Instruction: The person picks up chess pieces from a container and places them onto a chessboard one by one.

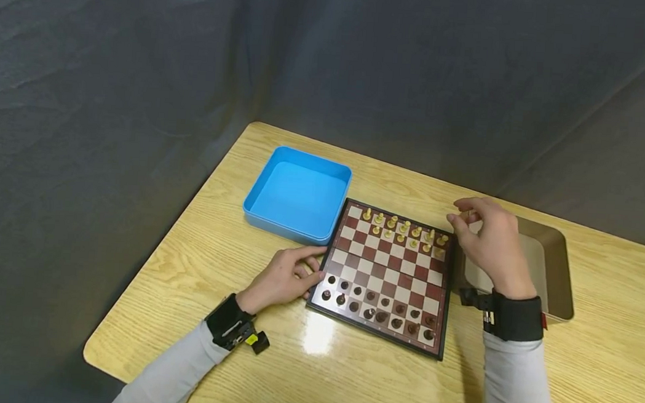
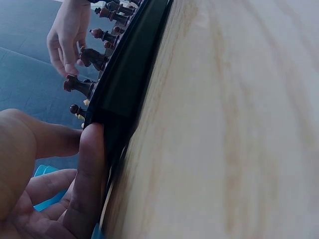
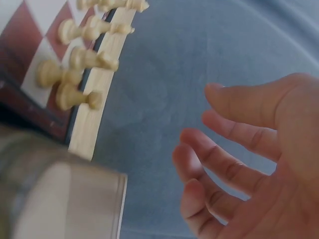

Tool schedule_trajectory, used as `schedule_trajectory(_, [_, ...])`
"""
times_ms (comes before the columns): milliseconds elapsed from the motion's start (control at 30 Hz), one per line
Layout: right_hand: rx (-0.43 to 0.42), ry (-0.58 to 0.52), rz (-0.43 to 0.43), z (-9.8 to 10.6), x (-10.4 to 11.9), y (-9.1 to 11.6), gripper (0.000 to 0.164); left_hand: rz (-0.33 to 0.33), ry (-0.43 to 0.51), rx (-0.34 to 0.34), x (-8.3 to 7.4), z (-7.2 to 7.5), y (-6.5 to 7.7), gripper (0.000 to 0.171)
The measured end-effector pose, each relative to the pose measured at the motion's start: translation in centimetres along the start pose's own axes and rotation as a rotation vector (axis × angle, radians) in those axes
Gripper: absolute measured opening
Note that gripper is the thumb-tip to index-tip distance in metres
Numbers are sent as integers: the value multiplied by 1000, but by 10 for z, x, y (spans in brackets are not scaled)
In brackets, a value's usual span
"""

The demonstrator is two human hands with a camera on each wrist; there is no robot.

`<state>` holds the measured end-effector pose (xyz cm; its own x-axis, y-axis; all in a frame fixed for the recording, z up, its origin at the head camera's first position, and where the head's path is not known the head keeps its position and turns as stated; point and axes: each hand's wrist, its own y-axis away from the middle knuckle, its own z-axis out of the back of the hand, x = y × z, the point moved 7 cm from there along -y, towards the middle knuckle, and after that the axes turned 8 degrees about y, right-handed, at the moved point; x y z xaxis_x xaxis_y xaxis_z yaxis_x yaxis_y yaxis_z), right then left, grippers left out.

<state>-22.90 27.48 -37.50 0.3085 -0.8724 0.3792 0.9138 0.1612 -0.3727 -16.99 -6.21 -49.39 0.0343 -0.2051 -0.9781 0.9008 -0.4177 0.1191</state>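
Note:
A folding magnetic chessboard (image 1: 354,248) lies on the table, with several dark chess pieces (image 1: 370,295) along its near side and several cream pieces (image 1: 404,227) along the far side. My left hand (image 1: 283,277) holds the board's left edge; in the left wrist view its thumb and a finger (image 2: 91,164) meet the board's corner beside a dark rook (image 2: 79,86). Raised near the far right corner is my right hand (image 1: 489,239), fingers loosely bent. In the right wrist view nothing lies between its fingers (image 3: 227,164), and the nearest cream pieces (image 3: 77,97) stand apart from it.
A blue square tray (image 1: 300,197) sits at the board's far left, close to its corner. Right of the board is a brown-grey bin (image 1: 559,265), partly under my right hand. The wooden table (image 1: 197,249) meets a dark curtain (image 1: 391,76) at the back.

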Motion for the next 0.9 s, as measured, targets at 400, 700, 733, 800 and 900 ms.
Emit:
schedule_trajectory(400, [-34, 25, -83, 10, -28, 8, 24, -3, 11, -12, -4, 1, 0, 57])
schedule_trajectory(700, [16, 56, -174, 13, -58, 15, 30, -2, 13, -13, -4, 1, 1, 57])
schedule_trajectory(733, [21, 59, -181, 12, -61, 17, 30, -2, 12, -13, -4, 0, 0, 57])
schedule_trajectory(800, [38, 64, -200, 11, -68, 20, 32, -4, 14, -11, -3, 0, 0, 57])
schedule_trajectory(900, [110, 69, -256, 7, -78, 24, 35, -4, 15, -10, -2, -1, 0, 57])
